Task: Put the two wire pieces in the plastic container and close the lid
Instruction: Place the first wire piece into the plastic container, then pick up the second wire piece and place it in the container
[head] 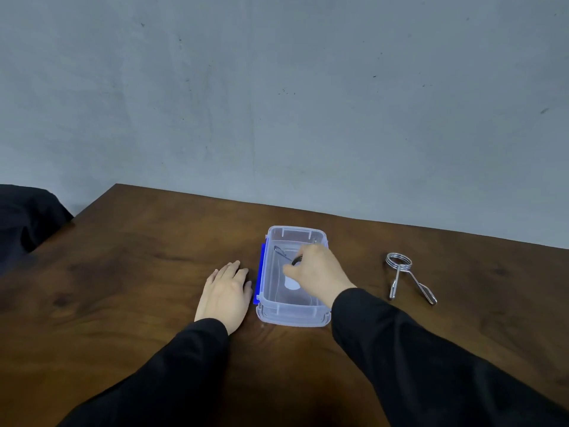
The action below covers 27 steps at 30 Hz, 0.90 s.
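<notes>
A clear plastic container with a blue latch on its left side stands open on the wooden table. My right hand reaches into it from the right, fingers pinched on a wire piece whose thin loop points to the far left inside the box. A second wire piece, a metal coil with two long handles, lies on the table to the right of the container. My left hand rests flat on the table, just left of the blue latch. No lid is in sight.
The brown wooden table meets a grey wall at its far edge. A dark cloth shape sits beyond the table's left corner. Black sleeves cover both forearms.
</notes>
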Each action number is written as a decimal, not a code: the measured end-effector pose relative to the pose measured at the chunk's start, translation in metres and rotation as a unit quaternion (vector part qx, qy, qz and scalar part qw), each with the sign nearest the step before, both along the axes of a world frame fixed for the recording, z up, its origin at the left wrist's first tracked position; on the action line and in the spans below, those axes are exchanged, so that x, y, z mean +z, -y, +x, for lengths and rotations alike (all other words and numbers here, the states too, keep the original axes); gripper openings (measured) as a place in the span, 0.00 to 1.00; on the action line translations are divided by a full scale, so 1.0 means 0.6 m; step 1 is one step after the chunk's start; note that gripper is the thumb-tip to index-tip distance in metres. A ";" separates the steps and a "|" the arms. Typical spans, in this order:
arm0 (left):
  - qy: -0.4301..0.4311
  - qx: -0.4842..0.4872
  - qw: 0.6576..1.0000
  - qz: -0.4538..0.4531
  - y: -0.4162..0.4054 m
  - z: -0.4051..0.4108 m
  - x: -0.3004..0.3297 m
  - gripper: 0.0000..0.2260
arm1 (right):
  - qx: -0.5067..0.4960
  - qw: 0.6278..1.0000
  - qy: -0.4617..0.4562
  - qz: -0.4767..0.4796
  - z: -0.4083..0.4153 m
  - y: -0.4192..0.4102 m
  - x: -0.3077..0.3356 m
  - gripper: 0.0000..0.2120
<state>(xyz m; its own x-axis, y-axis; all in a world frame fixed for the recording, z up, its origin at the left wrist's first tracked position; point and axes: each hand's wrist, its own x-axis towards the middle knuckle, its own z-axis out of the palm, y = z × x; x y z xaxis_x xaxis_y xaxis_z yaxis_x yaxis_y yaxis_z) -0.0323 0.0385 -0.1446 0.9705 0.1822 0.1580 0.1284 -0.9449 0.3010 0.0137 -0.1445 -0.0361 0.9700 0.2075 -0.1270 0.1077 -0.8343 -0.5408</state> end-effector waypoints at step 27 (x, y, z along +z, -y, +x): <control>0.002 0.014 0.999 0.042 0.009 0.014 -0.011 0.17 | -0.121 0.959 0.249 -0.064 0.044 0.147 -0.037 0.19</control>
